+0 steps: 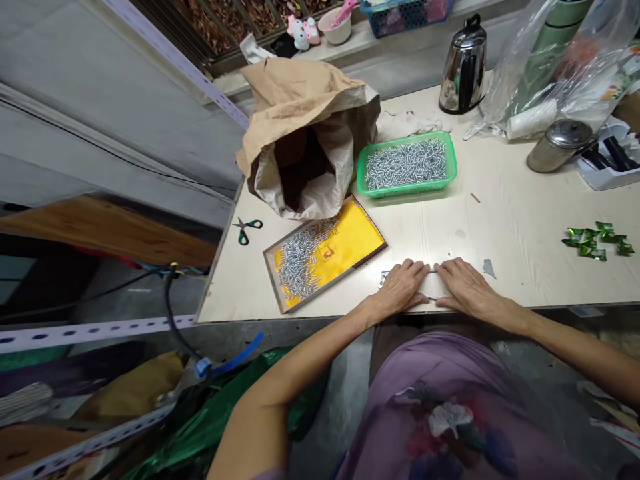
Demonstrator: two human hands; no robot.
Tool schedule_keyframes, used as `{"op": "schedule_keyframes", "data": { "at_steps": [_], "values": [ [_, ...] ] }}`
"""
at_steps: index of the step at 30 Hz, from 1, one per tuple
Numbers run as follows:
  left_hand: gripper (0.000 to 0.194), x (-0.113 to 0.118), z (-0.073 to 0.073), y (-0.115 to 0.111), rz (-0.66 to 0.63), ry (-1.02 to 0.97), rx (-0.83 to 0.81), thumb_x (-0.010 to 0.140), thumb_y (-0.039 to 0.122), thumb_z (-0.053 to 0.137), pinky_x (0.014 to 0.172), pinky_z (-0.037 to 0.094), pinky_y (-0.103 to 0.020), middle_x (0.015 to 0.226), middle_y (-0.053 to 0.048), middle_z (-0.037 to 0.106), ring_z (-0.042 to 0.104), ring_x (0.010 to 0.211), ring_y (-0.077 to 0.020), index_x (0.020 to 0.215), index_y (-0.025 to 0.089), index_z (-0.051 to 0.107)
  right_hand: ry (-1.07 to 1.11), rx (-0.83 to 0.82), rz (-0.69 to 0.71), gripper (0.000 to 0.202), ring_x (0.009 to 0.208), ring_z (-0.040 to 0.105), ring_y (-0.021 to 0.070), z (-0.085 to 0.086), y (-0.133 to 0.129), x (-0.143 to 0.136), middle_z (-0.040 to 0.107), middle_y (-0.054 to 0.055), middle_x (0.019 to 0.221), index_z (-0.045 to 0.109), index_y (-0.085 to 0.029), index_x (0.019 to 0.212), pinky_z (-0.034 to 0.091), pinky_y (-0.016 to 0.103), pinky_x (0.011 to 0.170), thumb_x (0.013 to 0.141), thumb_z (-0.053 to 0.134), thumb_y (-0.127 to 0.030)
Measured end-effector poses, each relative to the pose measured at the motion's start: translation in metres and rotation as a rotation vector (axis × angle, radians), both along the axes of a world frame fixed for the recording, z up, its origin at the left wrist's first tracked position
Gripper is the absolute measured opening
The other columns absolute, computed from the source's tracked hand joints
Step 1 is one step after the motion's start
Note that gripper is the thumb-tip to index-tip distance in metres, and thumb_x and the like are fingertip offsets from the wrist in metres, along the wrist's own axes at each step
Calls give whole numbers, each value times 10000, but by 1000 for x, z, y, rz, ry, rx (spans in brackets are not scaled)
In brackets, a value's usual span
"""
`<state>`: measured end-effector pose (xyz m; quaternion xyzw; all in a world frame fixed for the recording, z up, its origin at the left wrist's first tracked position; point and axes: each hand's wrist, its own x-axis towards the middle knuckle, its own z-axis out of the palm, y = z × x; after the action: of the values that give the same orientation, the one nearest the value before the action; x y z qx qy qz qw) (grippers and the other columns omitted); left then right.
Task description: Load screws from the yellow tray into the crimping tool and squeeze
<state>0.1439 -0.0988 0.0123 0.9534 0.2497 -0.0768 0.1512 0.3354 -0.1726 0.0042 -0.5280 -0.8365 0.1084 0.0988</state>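
At the table's front edge, my left hand (401,287) and my right hand (467,288) face each other, a short gap apart. Fingers of both are bent and closed on a flat piece with thin metal edges (431,271), mostly covered by the hands; its kind I cannot make out. A small metal end with holes (383,279) sticks out left of my left hand. Nearest on the left lies a shallow box (365,233) with a yellow bottom, its left part heaped with small silvery metal pins (300,263). Beyond, a green basket (367,190) is full of similar pins (407,163).
A large open paper sack (310,87) stands behind the shallow box. Green-handled scissors (245,230) lie at the left. Toward the back right are a steel kettle (463,67), a metal canister (557,147) and a plastic bag (540,73). Green wrapped packets (595,240) lie at the right.
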Motion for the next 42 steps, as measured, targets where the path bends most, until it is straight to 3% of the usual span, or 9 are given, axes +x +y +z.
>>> {"op": "schedule_keyframes", "data": {
  "at_steps": [4,13,18,22,27,29,34,39,42],
  "values": [
    [332,8,0,8,-1,13,14,884,387,573,846,456,-388,1078,-119,575,506,1030,-263,1087,132,512,-74,-2,-33,411,934,523,282,-5,15,-3,604,136,993,517,-121,1179,443,378,789,805,652,-227],
    [162,17,-5,18,158,45,47,918,320,525,755,445,-360,985,-90,578,507,982,-250,959,165,542,-100,-10,40,74,836,491,217,-10,48,-1,583,80,862,616,-138,923,384,311,733,873,573,-172],
    [107,18,-12,11,213,-12,10,932,245,482,751,452,-348,906,-65,568,513,939,-232,861,192,541,-54,-41,86,206,781,481,198,-12,47,-4,574,66,798,616,-147,817,367,305,705,940,455,-185],
    [87,17,-15,9,257,-45,33,916,263,515,782,476,-372,927,-76,579,529,947,-242,890,183,537,-66,-86,63,137,827,499,206,-6,51,-3,591,88,865,634,-120,903,378,313,736,908,518,-194],
    [341,11,-28,-15,284,-180,129,898,262,550,979,439,-460,1280,-192,527,484,1210,-291,1194,113,468,-55,-137,169,540,890,506,246,-1,67,19,591,138,1022,585,-101,1149,396,347,770,742,728,-425],
    [356,10,-36,-32,271,-251,143,921,220,496,1056,386,-480,1401,-215,444,395,1335,-297,1254,106,442,-61,-154,198,531,884,509,252,-2,74,26,598,139,1014,593,-116,1141,394,362,774,767,687,-480],
    [449,10,-48,-64,221,-358,41,942,369,459,1111,323,-531,1438,-200,435,353,1387,-281,1331,150,417,-54,-20,99,378,963,491,275,-8,86,18,591,149,1091,576,-153,1174,394,363,765,840,607,-328],
    [513,9,-44,-68,223,-416,-53,915,429,499,1142,265,-546,1402,-194,483,338,1396,-280,1334,141,428,-114,92,-42,463,1015,470,309,-3,109,-8,593,158,1131,552,-164,1248,383,396,782,811,644,-284],
    [530,10,-42,-66,232,-429,-90,915,446,489,1144,263,-540,1401,-192,484,339,1395,-280,1344,142,424,-135,70,116,440,1051,463,300,9,107,-33,579,149,1189,594,-206,1229,370,396,799,799,668,-258]
  ]
}}
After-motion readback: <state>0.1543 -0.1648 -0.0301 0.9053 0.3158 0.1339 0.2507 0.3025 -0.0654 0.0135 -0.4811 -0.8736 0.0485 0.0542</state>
